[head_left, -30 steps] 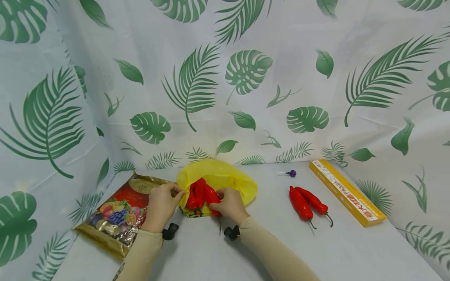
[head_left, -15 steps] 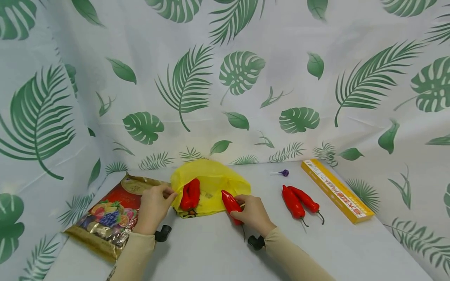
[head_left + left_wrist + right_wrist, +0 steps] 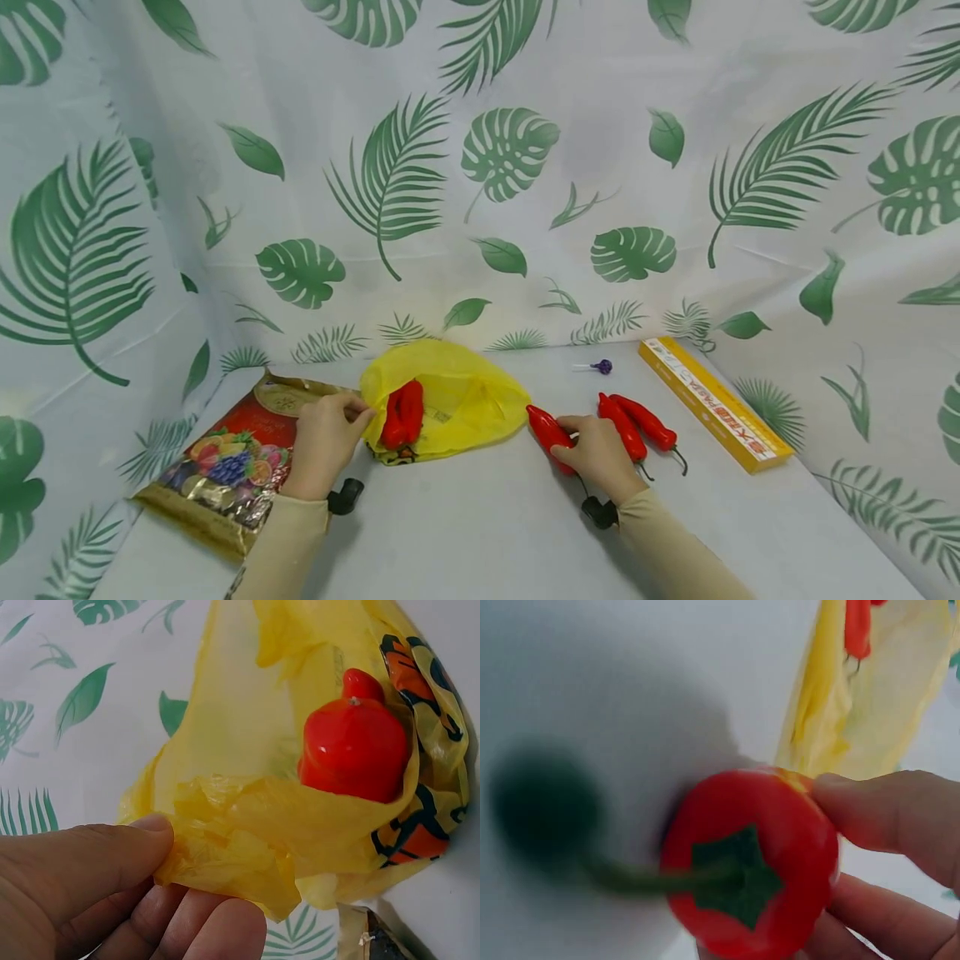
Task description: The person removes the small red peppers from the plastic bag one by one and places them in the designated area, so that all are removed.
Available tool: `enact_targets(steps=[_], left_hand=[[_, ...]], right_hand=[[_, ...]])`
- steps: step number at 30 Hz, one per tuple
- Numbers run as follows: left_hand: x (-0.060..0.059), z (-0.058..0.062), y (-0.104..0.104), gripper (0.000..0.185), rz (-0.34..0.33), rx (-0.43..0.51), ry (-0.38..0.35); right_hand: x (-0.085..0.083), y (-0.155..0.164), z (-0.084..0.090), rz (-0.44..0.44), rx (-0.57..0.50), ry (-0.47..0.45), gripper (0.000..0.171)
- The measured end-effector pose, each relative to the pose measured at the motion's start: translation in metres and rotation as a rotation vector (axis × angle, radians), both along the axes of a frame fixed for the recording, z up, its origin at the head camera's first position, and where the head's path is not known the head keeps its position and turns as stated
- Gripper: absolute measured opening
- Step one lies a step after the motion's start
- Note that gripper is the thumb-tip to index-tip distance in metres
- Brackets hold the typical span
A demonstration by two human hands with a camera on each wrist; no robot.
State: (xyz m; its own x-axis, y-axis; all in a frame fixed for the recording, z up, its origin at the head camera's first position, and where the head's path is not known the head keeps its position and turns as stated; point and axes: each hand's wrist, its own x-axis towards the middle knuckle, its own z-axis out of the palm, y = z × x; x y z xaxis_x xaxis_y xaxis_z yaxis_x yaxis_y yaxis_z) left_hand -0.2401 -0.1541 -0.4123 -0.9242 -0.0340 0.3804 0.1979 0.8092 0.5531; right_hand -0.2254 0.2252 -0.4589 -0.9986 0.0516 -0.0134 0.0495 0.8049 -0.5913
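Note:
A yellow plastic bag (image 3: pixel 468 392) lies with its mouth spread. Two red peppers (image 3: pixel 403 414) show inside it near its left side. My left hand (image 3: pixel 327 437) pinches the bag's left edge; in the left wrist view the thumb (image 3: pixel 146 844) presses the crumpled film against the fingers. Out to the right of the bag, my right hand (image 3: pixel 596 454) grips another red pepper (image 3: pixel 551 435) between thumb and fingers. Its green star-shaped cap (image 3: pixel 735 877) and curved stem face the right wrist camera. Two more red peppers (image 3: pixel 651 423) lie just beyond that hand.
A red and gold fruit-printed packet (image 3: pixel 232 458) lies at the left, partly behind the left forearm. An orange and yellow pasta box (image 3: pixel 716 404) stands along the right. A purple lollipop (image 3: pixel 602 367) is at the back. Leaf-patterned cloth (image 3: pixel 420 192) hangs behind the white table (image 3: pixel 450 533).
My right hand has drawn one pepper out of the bag and carried it right, close to the two loose peppers. My left hand stays at the bag's edge. The head view has shifted slightly.

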Motion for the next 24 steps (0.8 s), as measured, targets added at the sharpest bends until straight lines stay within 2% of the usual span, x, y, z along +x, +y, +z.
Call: enact_targets(steps=[7, 13, 24], left_hand=[[0.000, 0.001, 0.003, 0.014, -0.005, -0.007, -0.012], [-0.001, 0.001, 0.003, 0.015, 0.003, -0.009, -0.006], [-0.002, 0.000, 0.005, 0.015, -0.003, -0.009, 0.005]], right_hand=[[0.000, 0.025, 0.000, -0.029, 0.096, 0.041, 0.048], [0.000, 0.037, 0.004, -0.048, 0.147, 0.032, 0.051], [0.002, 0.057, 0.003, -0.064, 0.160, 0.004, 0.058]])
